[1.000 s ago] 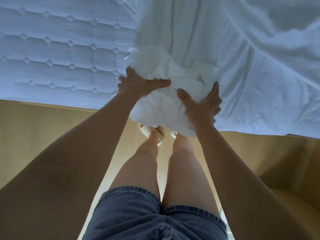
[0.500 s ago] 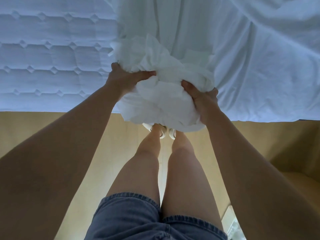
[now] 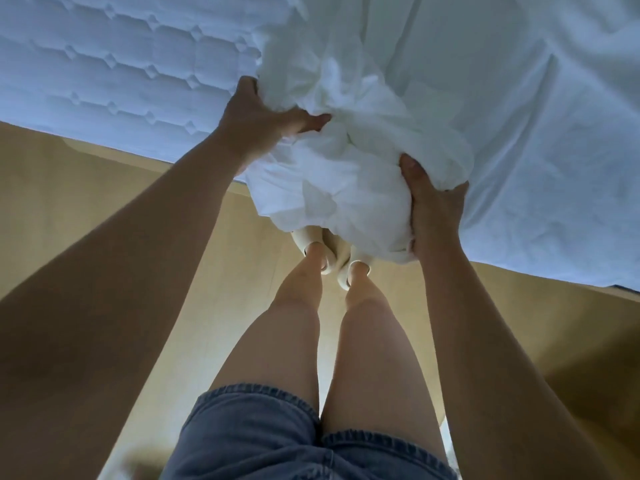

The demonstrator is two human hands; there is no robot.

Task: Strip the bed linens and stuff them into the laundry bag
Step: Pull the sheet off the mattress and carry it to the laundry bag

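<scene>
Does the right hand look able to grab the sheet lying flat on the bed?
Probably, but not at once: the right hand grips the bunched sheet, as does the left hand. The flat sheet lies just beside it, nothing between, so it must let go first.

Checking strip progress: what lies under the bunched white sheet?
Beneath the bunched sheet, pale sandals show on the tan floor. Quilted mattress lies bare to its left; what the spread sheet covers is hidden.
</scene>
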